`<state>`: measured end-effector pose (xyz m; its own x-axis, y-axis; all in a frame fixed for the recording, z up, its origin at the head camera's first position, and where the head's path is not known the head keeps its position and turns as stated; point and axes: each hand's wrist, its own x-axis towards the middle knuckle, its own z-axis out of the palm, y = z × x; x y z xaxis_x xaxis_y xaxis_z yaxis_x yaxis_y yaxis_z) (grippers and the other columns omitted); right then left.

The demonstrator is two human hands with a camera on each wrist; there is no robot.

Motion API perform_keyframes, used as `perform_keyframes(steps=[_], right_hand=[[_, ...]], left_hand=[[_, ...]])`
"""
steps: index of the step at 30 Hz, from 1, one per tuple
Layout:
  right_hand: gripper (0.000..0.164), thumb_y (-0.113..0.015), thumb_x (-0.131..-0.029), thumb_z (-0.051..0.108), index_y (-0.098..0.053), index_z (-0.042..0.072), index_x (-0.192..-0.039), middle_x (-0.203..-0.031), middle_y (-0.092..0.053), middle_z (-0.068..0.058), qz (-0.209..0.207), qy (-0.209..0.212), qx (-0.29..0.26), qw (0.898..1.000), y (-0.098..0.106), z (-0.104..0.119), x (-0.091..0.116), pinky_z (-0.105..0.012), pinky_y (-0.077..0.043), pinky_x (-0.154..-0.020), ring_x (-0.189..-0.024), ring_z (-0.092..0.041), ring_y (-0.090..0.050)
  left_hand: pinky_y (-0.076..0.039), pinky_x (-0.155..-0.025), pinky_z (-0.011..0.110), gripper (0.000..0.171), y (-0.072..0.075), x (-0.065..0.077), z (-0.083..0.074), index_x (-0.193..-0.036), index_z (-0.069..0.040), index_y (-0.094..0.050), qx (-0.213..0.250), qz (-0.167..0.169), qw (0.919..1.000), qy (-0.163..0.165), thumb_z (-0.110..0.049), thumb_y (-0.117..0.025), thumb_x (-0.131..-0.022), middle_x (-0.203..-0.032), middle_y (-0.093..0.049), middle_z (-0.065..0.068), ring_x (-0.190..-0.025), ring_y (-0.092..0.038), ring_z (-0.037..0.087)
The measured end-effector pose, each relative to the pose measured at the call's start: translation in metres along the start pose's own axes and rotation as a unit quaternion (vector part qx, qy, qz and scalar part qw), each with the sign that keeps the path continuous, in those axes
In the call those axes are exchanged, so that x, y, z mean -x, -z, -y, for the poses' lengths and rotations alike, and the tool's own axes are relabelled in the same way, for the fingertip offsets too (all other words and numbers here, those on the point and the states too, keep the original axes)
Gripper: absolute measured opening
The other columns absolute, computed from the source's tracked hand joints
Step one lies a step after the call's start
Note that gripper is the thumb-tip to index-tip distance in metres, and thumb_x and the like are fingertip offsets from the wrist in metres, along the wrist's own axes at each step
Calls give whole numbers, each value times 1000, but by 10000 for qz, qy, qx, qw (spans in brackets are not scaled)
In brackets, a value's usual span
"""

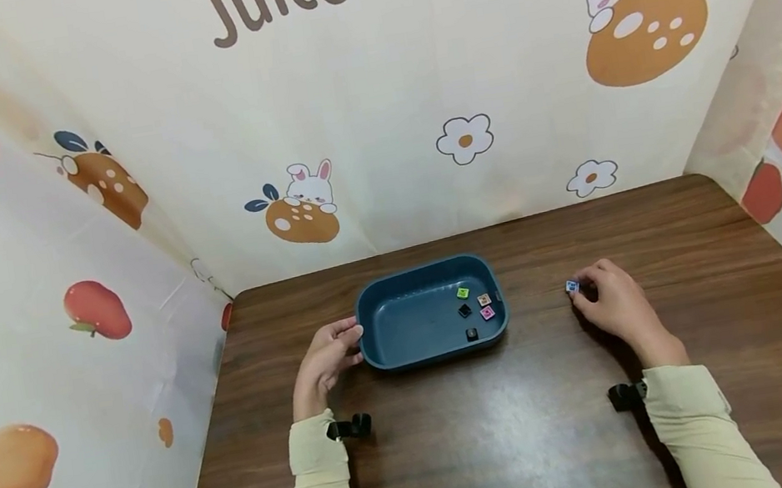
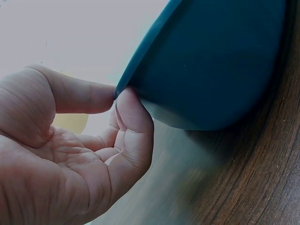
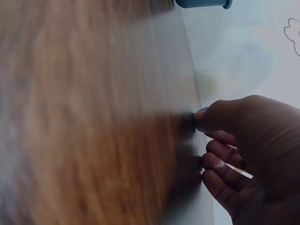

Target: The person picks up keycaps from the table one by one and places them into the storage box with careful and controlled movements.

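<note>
A dark blue rectangular tray (image 1: 414, 350) with rounded corners sits on the table. My left hand (image 1: 328, 359) pinches its left rim between thumb and bent fingers, as the left wrist view shows with the tray wall (image 2: 211, 65) close up. Inside, toward the right end, lie several small square pieces: a green one (image 1: 462, 293), an orange one (image 1: 484, 299), a pink one (image 1: 488, 313) and black ones (image 1: 472, 335). Right of the tray, my right hand (image 1: 616, 307) pinches a small blue square piece (image 1: 572, 286) at the table surface. In the right wrist view this piece (image 3: 201, 121) is partly hidden by the thumb.
The brown wooden table (image 1: 468, 452) ends at a patterned cloth backdrop (image 1: 386, 110), with cloth also along both sides. Each wrist carries a black strap-mounted camera (image 1: 361, 425). Table surface lies between the tray and the right hand.
</note>
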<state>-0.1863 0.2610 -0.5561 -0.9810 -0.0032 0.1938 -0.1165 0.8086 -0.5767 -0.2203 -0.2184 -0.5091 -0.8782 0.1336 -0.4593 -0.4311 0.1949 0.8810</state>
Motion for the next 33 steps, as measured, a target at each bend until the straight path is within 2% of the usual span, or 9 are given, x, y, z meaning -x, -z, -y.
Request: perform_keyframes(steps=[6, 13, 33], right_hand=[[19, -77, -90, 6, -75, -3, -107, -109, -70, -26, -105, 224, -106, 9996, 0, 1, -2, -61, -50, -87, -101, -44, -64], [19, -79, -89, 9, -75, -3, -104, -99, -69, -23, -105, 169, -173, 9997, -2, -2, -2, -50, -46, -81, -92, -37, -61], [16, -79, -85, 9, -73, 0, -96, -97, -65, -21, -42, -49, -239, 9997, -6, -7, -1, -44, -42, -79, -89, -33, -57]], left_hand=[[-57, -72, 20, 47, 0, 1, 1, -152, 6, -48, -1, -23, 10000, -19, -16, -55, -111, -117, -67, 11, -92, -62, 12], [-57, -72, 19, 46, 0, 0, 1, -151, 6, -49, 22, -29, 10000, -32, -16, -55, -111, -115, -66, 10, -92, -62, 12], [-56, -69, 18, 46, 1, -1, 3, -151, 7, -48, 117, -10, 9999, -41, -14, -54, -111, -105, -65, 5, -87, -61, 10]])
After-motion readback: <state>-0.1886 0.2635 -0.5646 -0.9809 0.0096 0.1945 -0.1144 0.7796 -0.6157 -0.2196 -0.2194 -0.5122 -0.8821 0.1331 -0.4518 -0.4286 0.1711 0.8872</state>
